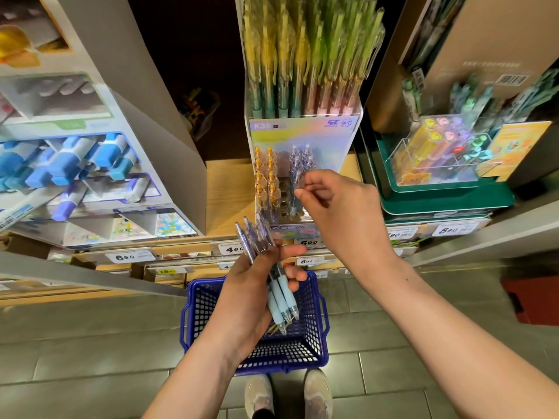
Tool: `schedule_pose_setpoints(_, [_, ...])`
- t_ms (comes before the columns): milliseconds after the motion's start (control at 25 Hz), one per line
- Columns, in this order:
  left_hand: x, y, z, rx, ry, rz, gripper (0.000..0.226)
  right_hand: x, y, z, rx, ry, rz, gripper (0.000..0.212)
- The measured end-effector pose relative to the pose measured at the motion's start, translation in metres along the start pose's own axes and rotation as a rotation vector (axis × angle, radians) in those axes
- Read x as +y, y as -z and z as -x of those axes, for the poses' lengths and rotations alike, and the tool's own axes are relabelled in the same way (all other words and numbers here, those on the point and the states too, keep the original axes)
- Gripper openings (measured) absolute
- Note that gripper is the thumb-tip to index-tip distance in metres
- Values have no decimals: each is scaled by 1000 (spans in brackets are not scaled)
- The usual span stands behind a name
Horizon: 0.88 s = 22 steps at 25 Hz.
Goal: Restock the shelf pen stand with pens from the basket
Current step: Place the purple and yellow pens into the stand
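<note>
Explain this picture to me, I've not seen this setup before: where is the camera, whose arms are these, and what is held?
There is no machine: a person wears one wide-angle camera on the head, looking down at their own bare arms. The left hand grips a bundle of pens with pale blue grips, above a blue basket on the tiled floor. The right hand pinches the top of a single pen at the pen stand on the wooden shelf. The stand holds orange and lilac pens, with some holes open.
</note>
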<state>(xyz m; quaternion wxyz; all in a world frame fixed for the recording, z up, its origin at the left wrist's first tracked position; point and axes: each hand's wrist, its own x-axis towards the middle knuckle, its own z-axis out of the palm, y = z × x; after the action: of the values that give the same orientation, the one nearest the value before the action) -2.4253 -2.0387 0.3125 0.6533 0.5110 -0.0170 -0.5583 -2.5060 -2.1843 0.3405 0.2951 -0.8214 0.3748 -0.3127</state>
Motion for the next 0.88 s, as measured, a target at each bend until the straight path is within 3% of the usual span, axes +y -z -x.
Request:
schedule_pose_setpoints(280, [-5, -2, 4, -29, -43, 2, 32, 6, -1, 17, -109, -153, 84, 9])
schedule_pose_setpoints(480, [-12, -1, 6, -10, -76, 8, 28, -9, 5, 41, -497, -621, -587, 8])
schedule_pose_setpoints(720, [-14, 5, 8, -17, -66, -2, 31, -13, 12, 36, -552, -661, -692, 12])
schedule_pose_setpoints(880, [-17, 6, 8, -71, -75, -96, 30, -12, 19, 34, -538, -534, -569, 8])
